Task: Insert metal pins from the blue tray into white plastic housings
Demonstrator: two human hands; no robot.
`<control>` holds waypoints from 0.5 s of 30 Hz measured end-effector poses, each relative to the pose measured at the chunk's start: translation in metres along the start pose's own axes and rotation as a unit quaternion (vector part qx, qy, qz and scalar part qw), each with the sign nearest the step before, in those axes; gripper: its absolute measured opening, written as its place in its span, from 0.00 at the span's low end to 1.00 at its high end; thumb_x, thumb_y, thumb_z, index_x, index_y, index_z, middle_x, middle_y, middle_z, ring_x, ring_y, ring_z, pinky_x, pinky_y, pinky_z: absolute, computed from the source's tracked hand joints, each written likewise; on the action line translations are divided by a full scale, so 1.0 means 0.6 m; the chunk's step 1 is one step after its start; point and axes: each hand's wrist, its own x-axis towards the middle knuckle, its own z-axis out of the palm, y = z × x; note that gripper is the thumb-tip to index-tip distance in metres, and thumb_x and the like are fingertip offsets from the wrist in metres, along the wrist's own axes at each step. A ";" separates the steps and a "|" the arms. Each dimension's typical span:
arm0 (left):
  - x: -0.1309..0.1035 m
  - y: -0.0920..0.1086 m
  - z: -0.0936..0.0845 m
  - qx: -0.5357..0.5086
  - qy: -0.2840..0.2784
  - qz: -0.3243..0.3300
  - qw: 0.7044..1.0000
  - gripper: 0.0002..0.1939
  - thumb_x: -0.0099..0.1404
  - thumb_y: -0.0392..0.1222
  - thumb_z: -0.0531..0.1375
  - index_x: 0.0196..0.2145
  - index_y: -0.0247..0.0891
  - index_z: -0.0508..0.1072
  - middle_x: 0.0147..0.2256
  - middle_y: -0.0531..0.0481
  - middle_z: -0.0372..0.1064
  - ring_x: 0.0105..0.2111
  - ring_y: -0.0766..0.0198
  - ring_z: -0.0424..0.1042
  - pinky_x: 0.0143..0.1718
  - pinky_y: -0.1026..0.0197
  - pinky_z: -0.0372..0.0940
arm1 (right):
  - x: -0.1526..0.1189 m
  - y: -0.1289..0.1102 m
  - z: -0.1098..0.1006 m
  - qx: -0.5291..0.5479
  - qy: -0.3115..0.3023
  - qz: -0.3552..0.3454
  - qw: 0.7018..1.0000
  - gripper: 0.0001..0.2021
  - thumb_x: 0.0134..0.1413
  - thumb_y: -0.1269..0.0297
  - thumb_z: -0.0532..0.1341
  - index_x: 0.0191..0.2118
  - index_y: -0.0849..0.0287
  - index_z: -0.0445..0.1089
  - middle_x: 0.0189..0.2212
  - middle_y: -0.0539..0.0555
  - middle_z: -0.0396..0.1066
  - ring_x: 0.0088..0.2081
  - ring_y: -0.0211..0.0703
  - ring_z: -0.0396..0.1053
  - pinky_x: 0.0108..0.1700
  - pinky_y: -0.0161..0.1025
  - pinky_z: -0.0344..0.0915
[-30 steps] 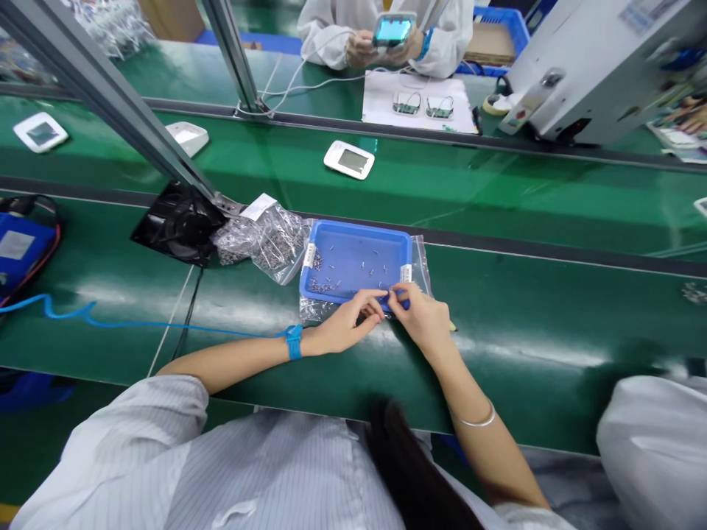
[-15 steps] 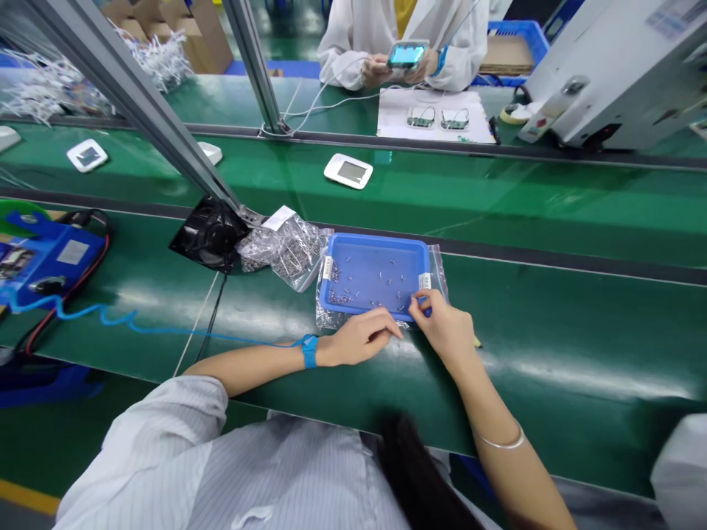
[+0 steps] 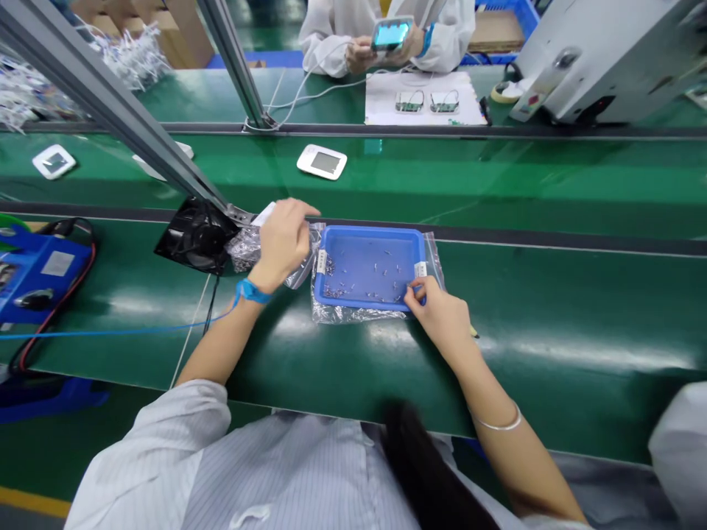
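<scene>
My left hand [image 3: 284, 239] reaches over the clear bags of small metal parts [image 3: 246, 246], fingers stretched towards the belt and apart, holding nothing I can see. A blue strap with a coiled cord circles that wrist. My right hand [image 3: 439, 313] is at the front right corner of the blue tray [image 3: 373, 234], thumb and fingertips pinched together. Whatever is between those fingertips is too small to make out. Small screws [image 3: 334, 291] lie scattered in the tray, thickest at its left end. Clear plastic bags [image 3: 353, 316] lie under the tray.
A white handheld device [image 3: 322, 161] with a grey screen lies on the green belt beyond the tray. A black fan [image 3: 199, 235] and a metal post [image 3: 149, 140] stand left. Opposite, a co-worker's hands [image 3: 381, 51] hold a lit device near circuit boards [image 3: 409, 103].
My left hand has moved from the tray's front edge up and left, over the bags. My right hand stays pinched at the tray corner. The white devices have shifted left along the belt.
</scene>
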 end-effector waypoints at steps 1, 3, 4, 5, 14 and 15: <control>0.006 -0.018 0.004 0.038 -0.039 -0.020 0.998 0.21 0.72 0.43 0.47 0.53 0.34 0.73 0.54 0.40 0.71 0.61 0.51 0.63 0.63 0.46 0.57 | 0.001 0.000 -0.001 0.007 -0.003 0.002 1.000 0.08 0.62 0.60 0.57 0.42 0.57 0.69 0.26 0.47 0.76 0.25 0.41 0.72 0.27 0.36 0.49; 0.003 -0.046 0.021 0.083 -0.134 -0.021 0.987 0.25 0.74 0.48 0.46 0.61 0.33 0.67 0.62 0.39 0.64 0.68 0.49 0.52 0.68 0.42 0.46 | 0.002 -0.001 -0.001 0.018 -0.009 0.010 1.000 0.08 0.62 0.60 0.58 0.42 0.56 0.69 0.27 0.47 0.75 0.27 0.42 0.73 0.27 0.36 0.50; -0.002 -0.054 0.032 0.097 -0.170 -0.013 0.981 0.27 0.75 0.50 0.45 0.63 0.34 0.65 0.63 0.39 0.62 0.69 0.48 0.50 0.69 0.40 0.42 | 0.002 0.000 0.000 0.021 -0.011 0.015 1.000 0.08 0.61 0.60 0.59 0.43 0.56 0.69 0.27 0.47 0.75 0.27 0.42 0.73 0.28 0.36 0.50; -0.009 -0.060 0.041 0.109 -0.193 -0.007 0.975 0.27 0.76 0.50 0.43 0.64 0.35 0.64 0.64 0.39 0.62 0.70 0.48 0.49 0.70 0.39 0.39 | 0.002 0.000 0.000 0.022 -0.013 0.020 0.999 0.08 0.61 0.60 0.59 0.43 0.56 0.69 0.27 0.46 0.75 0.28 0.42 0.73 0.28 0.36 0.50; 0.011 -0.064 0.001 0.048 -0.207 -0.009 0.977 0.31 0.77 0.57 0.39 0.71 0.40 0.51 0.73 0.41 0.38 0.73 0.47 0.35 0.70 0.37 0.34 | 0.000 0.003 0.001 0.029 -0.011 0.004 1.000 0.08 0.64 0.59 0.56 0.42 0.56 0.69 0.27 0.47 0.75 0.28 0.40 0.72 0.28 0.36 0.51; 0.012 -0.065 -0.009 0.051 -0.200 -0.007 0.978 0.32 0.77 0.58 0.41 0.71 0.41 0.49 0.73 0.42 0.35 0.73 0.46 0.31 0.70 0.36 0.32 | 0.000 0.003 0.001 0.031 -0.012 0.003 0.999 0.08 0.64 0.59 0.56 0.42 0.56 0.69 0.27 0.47 0.75 0.28 0.40 0.72 0.28 0.36 0.51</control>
